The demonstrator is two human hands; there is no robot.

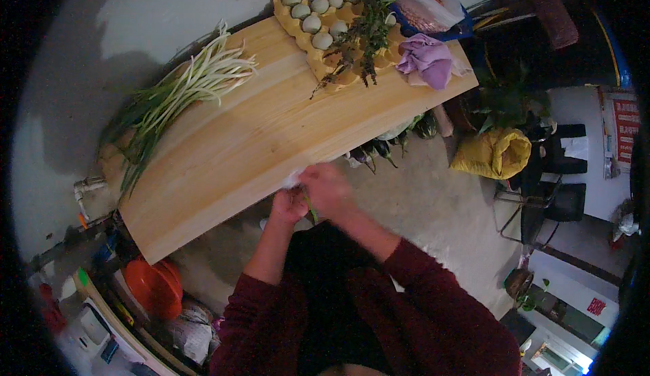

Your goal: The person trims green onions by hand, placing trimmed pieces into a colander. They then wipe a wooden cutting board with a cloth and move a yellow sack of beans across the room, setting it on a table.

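Both hands meet at the near edge of the light wooden tabletop (pixel 244 137). My left hand (pixel 290 204) has its fingers closed around a thin green stalk (pixel 310 206), which hangs down between the hands. My right hand (pixel 327 188), slightly blurred, pinches a small whitish piece (pixel 293 179) just above the left fingers; what it is cannot be told. A bunch of green onions or similar long-leaved greens (pixel 177 91) lies at the left of the tabletop, white ends towards the upper right.
At the back stand a cardboard egg tray (pixel 299 33) with several pale eggs and dried herbs (pixel 373 30), a bag of pinkish nuts or beans (pixel 421 5) and a purple cloth (pixel 426 61). Eggplants (pixel 376 152), a yellow sack (pixel 490 155) and a red basin (pixel 155 287) are lower down.
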